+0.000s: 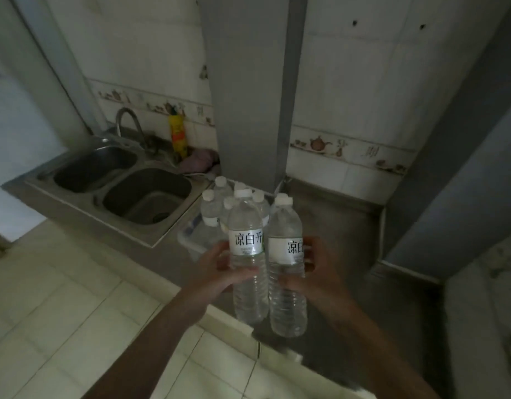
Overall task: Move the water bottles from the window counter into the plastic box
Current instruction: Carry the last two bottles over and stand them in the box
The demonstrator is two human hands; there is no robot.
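Two water bottles are held upright, side by side, above the counter's front edge: the left bottle [247, 254] gripped by the left hand [219, 272], the right bottle [286, 269] by the right hand [314, 272]. Behind them, more bottles [216, 205] stand in the plastic box [191, 237], beside the sink [145, 197].

Two bare forearms are showing from the lower edge of the view, with no sleeves reaching into sight. The left hand [219, 272] and right hand [314, 272] are wearing no gloves, rings or watches.
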